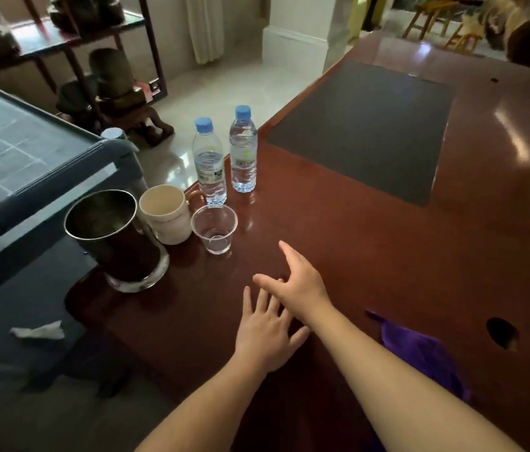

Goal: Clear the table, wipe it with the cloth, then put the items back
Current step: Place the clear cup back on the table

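Observation:
On the red-brown table (371, 243), along its left edge, stand a dark metal-lined glass cup (113, 239), a cream mug (166, 213), a clear plastic cup (214, 228) and two water bottles with blue caps (210, 161) (243, 150). My right hand (296, 283) hovers open over the table, fingers pointing toward the plastic cup. Just behind it, my left hand (265, 331) lies flat and open on the wood. A purple cloth (420, 353) lies on the table under my right forearm, partly hidden by it.
A dark mat (364, 128) covers the table's far middle. A round cable hole (501, 332) sits near the right front. To the left stands a grey glass-topped unit (12, 164), with a crumpled white tissue (39, 331) on a dark surface below it.

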`<action>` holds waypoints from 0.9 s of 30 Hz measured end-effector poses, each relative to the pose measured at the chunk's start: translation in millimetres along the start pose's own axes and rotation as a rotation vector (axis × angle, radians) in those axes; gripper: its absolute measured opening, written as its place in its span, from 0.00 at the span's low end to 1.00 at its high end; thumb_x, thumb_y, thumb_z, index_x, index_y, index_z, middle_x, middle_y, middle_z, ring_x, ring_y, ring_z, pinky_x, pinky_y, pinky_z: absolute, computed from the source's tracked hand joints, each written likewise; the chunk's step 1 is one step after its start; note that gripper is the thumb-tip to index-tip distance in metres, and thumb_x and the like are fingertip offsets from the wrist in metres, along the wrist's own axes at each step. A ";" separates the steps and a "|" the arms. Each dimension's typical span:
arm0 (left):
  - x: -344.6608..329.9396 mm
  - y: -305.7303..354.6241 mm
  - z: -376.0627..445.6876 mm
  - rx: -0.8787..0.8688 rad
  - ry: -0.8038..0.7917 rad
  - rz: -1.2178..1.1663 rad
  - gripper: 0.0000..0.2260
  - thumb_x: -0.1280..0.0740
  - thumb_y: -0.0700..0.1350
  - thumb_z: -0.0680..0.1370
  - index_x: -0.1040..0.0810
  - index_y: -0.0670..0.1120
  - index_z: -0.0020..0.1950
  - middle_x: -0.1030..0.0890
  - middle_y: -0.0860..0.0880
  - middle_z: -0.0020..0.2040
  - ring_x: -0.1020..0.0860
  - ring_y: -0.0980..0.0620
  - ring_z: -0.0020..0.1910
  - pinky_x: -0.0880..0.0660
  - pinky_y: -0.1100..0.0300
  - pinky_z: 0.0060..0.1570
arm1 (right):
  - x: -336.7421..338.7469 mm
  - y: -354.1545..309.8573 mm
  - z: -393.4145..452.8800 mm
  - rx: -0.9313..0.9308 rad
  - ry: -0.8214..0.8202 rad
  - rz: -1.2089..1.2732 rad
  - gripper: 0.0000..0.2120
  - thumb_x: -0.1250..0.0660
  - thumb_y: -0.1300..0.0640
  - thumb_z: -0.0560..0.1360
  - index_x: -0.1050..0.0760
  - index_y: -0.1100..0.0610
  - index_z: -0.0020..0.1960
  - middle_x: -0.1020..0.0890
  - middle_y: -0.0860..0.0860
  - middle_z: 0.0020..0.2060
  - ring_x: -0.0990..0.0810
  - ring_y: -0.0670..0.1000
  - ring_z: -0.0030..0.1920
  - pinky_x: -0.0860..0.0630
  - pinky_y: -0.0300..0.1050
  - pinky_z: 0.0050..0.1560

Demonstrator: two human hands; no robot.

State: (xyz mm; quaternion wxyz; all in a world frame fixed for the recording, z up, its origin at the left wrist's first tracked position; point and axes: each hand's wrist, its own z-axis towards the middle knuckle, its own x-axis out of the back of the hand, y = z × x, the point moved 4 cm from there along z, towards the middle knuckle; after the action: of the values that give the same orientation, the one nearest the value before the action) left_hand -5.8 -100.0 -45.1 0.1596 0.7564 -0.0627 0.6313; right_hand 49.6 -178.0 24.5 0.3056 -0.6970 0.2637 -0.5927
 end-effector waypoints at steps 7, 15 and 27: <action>-6.6 -0.7 2.3 -0.011 0.032 -0.074 0.33 0.59 0.70 0.76 0.50 0.57 0.79 0.48 0.46 0.80 0.60 0.42 0.78 0.70 0.38 0.70 | -43.8 -12.7 72.5 0.071 -0.159 0.086 0.51 0.23 0.38 0.63 0.43 0.51 0.78 0.35 0.49 0.75 0.37 0.47 0.74 0.40 0.39 0.69; -1.6 0.8 0.6 -0.036 -0.002 -0.095 0.35 0.60 0.67 0.75 0.55 0.54 0.80 0.49 0.47 0.80 0.60 0.43 0.78 0.75 0.39 0.68 | -78.2 -34.7 107.0 0.127 -0.126 0.320 0.47 0.19 0.39 0.58 0.35 0.45 0.72 0.23 0.36 0.57 0.27 0.37 0.59 0.35 0.25 0.56; -1.8 1.7 1.4 -0.019 -0.007 -0.071 0.35 0.60 0.68 0.75 0.55 0.54 0.80 0.52 0.48 0.81 0.62 0.44 0.78 0.73 0.39 0.69 | -72.1 -27.8 104.8 0.069 -0.034 0.386 0.43 0.21 0.38 0.57 0.32 0.48 0.68 0.22 0.42 0.60 0.23 0.43 0.60 0.26 0.46 0.62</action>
State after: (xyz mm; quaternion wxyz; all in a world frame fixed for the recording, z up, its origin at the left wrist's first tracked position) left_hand -5.3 -102.3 -46.7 0.1888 0.7587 -0.0423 0.6220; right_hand 141.8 -94.7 -14.5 0.4417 -0.6327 0.3666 -0.5198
